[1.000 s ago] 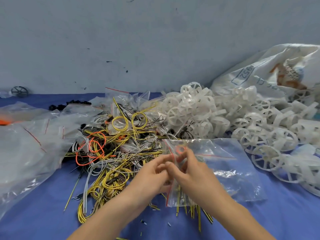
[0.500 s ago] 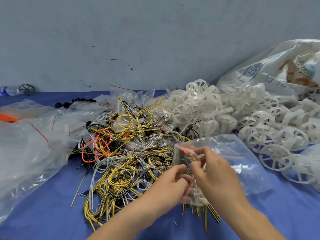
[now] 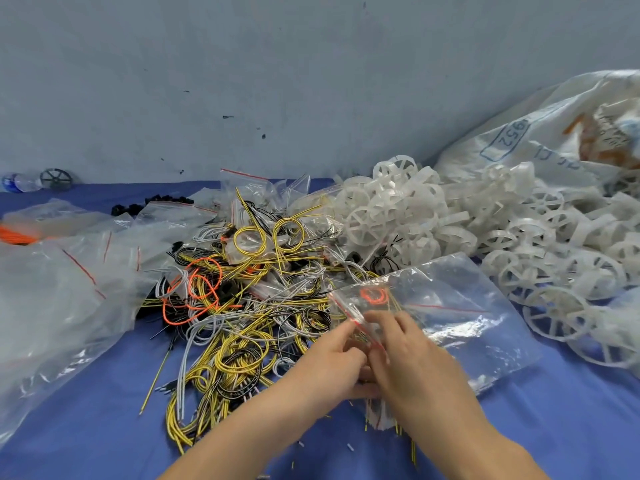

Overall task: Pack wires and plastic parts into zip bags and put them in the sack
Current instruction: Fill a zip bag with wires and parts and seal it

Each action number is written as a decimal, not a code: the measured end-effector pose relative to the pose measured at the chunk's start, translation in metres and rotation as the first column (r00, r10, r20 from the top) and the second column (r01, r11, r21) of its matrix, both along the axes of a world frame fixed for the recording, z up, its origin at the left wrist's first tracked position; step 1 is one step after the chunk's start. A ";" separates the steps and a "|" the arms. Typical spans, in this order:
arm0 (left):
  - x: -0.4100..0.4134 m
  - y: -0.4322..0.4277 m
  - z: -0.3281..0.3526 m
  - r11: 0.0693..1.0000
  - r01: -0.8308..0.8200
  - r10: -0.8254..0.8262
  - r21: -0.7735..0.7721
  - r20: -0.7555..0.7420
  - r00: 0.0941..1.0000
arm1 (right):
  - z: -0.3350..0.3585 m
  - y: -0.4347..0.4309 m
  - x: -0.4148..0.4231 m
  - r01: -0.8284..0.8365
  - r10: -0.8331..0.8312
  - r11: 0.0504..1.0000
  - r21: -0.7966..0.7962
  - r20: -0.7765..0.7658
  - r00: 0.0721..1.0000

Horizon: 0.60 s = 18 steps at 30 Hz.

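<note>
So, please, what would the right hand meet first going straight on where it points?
The right hand would likely meet the small zip bag first, then the wire pile; depth is unclear.

"952" printed in blue on the white sack; other print unreadable

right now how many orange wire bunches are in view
3: a loose coil on the wire pile, a small coil in the zip bag, a bunch far left. More may be buried.
</note>
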<state>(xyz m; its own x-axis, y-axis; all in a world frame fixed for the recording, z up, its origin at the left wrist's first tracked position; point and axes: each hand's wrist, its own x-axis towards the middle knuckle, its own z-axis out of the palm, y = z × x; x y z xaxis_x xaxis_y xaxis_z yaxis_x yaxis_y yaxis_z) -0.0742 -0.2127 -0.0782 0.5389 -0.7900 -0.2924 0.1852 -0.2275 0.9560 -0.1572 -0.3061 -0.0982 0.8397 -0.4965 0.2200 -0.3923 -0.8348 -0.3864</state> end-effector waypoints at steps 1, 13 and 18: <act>0.001 0.001 0.004 1.000 0.021 -0.021 0.003 0.016 1.000 | 0.001 -0.002 0.000 0.018 -0.018 1.000 -0.005 0.025 1.000; 0.156 0.039 0.045 0.782 -0.620 0.387 0.063 0.731 0.562 | 0.014 -0.018 0.008 0.008 -0.043 0.969 0.247 0.135 0.990; 0.191 0.023 0.040 0.723 -0.642 0.192 0.257 0.817 0.544 | 0.011 -0.014 0.016 -0.098 0.012 0.848 0.520 0.166 0.986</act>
<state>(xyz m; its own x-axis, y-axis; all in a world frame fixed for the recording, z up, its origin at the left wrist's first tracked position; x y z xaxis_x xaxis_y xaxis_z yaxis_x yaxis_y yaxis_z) 0.1170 -0.1902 -0.0380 0.9581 -0.2731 0.0860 -0.2703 -0.7634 0.5867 -0.1413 -0.3203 -0.0874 0.8471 -0.5273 0.0655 -0.2530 -0.5087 -0.8230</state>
